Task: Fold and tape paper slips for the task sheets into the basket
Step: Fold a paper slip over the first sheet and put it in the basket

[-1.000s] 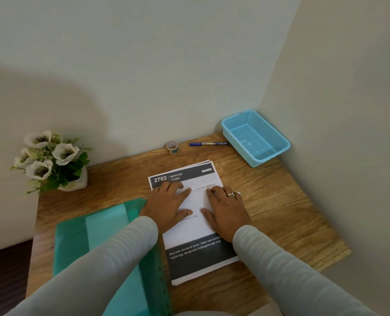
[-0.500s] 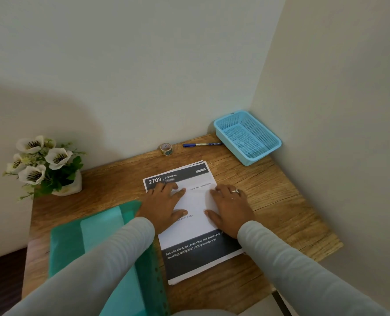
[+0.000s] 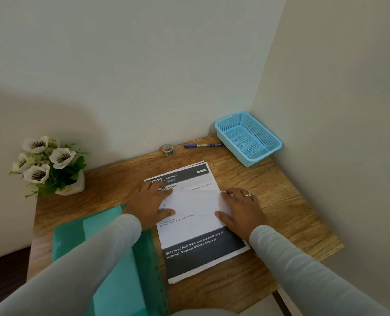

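as viewed from overhead, found sheets (image 3: 196, 254) stacked flat mid-desk (image 3: 269, 201), slightly askew, with the dark header band toward the rear wall and the dark footer band toward the person. read "bedroom" in the header; number beside it partly hidden under fingers.

noted a blank white slip (image 3: 194, 201) laid across the middle of the top sheet, covering part of the printed lines. could not tell whether folded.

recorded left hand (image 3: 148, 204) pressing flat on the slip's left end, fingers straight, thumb extended along the lower edge. nothing grasped.

recorded right hand (image 3: 242, 210) pressing flat at the slip's right end, fingers straight across the paper's edge, thumb out, ring (image 3: 248, 195) on one finger. grip released, nothing grasped.

logged blue mesh basket (image 3: 248, 140) in the desk's far right corner, close against both walls, well apart from the slip, mesh floor in plain view.

logged tape (image 3: 167, 149) standing on edge near the rear wall, beyond the sheets. logged blue pen (image 3: 202, 145) lying between tape and basket, one end just beside the basket.

logged green folder (image 3: 71, 240) at near left, partly under the left sleeve, just beside the sheets. logged white flowers (image 3: 45, 160) in a pale pot (image 3: 72, 188) at far left, against the wall.
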`<state>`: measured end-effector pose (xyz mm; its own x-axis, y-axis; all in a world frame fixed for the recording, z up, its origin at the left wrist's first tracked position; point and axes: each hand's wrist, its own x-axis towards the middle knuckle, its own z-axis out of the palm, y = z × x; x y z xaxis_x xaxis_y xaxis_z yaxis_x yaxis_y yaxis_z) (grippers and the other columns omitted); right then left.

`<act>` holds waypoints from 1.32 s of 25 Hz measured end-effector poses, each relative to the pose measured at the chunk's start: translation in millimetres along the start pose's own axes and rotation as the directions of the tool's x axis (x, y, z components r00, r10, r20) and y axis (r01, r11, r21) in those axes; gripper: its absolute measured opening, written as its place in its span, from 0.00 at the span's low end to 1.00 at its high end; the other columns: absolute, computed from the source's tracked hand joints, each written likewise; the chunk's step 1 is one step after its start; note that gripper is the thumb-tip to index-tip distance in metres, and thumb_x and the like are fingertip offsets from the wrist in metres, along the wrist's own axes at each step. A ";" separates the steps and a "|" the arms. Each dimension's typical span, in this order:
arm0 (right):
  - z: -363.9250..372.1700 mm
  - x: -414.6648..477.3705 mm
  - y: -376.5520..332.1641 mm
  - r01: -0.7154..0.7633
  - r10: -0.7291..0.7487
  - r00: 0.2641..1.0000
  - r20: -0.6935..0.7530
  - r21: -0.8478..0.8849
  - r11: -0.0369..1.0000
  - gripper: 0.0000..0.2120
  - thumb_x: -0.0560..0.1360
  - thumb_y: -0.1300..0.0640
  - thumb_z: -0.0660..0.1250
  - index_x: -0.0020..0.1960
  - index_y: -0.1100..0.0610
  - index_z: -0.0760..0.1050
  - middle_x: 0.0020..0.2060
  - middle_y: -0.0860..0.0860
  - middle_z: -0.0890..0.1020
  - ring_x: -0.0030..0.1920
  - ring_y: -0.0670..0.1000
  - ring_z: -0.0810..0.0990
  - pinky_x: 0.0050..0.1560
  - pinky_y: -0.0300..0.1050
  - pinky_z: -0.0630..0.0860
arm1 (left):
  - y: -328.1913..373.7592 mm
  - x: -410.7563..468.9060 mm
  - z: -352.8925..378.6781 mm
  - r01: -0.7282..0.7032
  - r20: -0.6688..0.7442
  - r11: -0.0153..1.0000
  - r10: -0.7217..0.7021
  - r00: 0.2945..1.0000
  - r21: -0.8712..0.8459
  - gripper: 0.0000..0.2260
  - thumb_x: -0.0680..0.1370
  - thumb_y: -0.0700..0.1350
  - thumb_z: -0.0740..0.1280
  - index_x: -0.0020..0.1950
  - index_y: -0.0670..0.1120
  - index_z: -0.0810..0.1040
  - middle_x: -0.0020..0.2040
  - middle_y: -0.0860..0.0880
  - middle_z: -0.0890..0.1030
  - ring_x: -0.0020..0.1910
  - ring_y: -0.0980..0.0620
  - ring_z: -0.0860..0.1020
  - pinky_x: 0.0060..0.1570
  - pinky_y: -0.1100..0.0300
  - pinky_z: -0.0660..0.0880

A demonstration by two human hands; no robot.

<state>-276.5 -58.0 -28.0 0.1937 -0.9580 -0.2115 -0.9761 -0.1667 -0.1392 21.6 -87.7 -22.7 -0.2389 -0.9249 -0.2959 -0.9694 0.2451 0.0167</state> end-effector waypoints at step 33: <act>-6.7 -10.2 1.5 -0.096 0.095 0.995 0.019 0.102 0.990 0.29 0.82 0.43 0.63 0.79 0.51 0.61 0.78 0.49 0.64 0.78 0.55 0.63 0.78 0.55 0.61 | -2.5 -11.6 6.4 -0.033 -0.067 0.983 0.021 0.998 -0.182 0.29 0.81 0.61 0.64 0.80 0.55 0.63 0.81 0.53 0.60 0.80 0.48 0.57 0.79 0.47 0.56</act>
<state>-280.6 -50.0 -19.6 0.1025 -0.9647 -0.2424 -0.9751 -0.0493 -0.2161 27.1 -75.7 -25.4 -0.2624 -0.9371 -0.2304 -0.9552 0.2182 0.2002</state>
